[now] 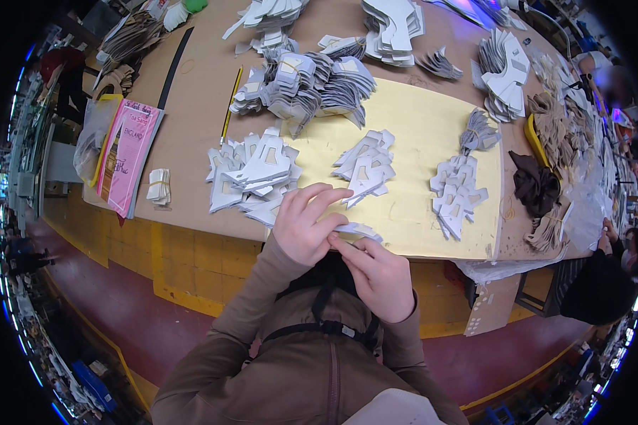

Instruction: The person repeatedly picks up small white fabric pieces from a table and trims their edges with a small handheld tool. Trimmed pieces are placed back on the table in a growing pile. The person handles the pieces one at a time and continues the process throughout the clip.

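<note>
Head view: both hands' fingers [337, 244] pinch a grey cut-out piece [358, 230], long axis pointing right.

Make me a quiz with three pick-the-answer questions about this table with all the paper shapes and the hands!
1. Where is the pink booklet?
A. at the table's left edge
B. on the yellow sheet
C. under the dark cloth

2. What colour is the big sheet under the nearest piles?
A. blue
B. yellow
C. green

3. What are the two hands doing?
A. resting flat and empty
B. holding a pencil
C. pinching a grey-white cut-out piece together

Answers:
1. A, since it lies by the left edge, apart from the yellow sheet.
2. B, since the sheet is pale yellow against the brown table.
3. C, since the left hand and the right hand meet on a grey-white cut-out piece at the near edge.
</note>
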Action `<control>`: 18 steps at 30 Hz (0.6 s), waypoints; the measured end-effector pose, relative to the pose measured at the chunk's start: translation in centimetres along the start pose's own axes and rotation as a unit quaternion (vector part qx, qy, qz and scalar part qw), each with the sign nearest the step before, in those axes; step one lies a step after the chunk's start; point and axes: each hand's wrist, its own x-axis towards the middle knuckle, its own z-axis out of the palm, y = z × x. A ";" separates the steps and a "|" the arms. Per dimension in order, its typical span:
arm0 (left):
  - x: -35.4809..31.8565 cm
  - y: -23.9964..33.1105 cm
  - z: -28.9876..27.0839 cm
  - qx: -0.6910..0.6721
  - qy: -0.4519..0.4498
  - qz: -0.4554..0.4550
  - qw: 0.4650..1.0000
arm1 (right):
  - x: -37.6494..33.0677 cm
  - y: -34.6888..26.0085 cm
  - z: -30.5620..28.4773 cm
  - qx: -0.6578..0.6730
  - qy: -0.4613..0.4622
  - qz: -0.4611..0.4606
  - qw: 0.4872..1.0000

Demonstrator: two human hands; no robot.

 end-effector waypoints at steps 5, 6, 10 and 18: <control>-0.7 -2.5 -1.6 -0.032 0.028 -0.035 0.998 | -0.6 0.1 -0.6 0.047 -0.040 0.014 0.998; -0.9 -3.2 -2.3 -0.019 0.053 -0.059 0.997 | -0.7 0.1 -0.8 0.072 -0.045 0.035 0.996; -1.2 -6.3 -5.1 0.072 0.118 -0.143 0.980 | -1.4 0.7 -1.8 0.099 -0.008 0.048 0.994; 0.0 -2.8 -4.4 -0.021 0.182 -0.139 0.973 | -1.8 1.1 -2.6 0.135 0.064 0.095 0.984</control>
